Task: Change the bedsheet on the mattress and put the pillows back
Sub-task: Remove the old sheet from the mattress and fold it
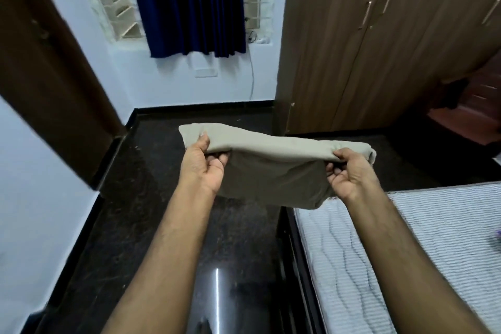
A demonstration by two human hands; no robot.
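Observation:
A folded beige bedsheet hangs in the air over the dark floor, in front of me. My left hand grips its left end, thumb on top and fingers curled under. My right hand pinches its right end in the same way. The lower fold sags down between both hands. A bare white quilted mattress lies at the lower right on a dark bed frame, with no sheet on it. No pillows are in view.
A brown wardrobe stands at the right, one door open at the far right. A dark blue curtain covers the window ahead. A brown door stands at the left. Glossy black floor lies between wall and bed.

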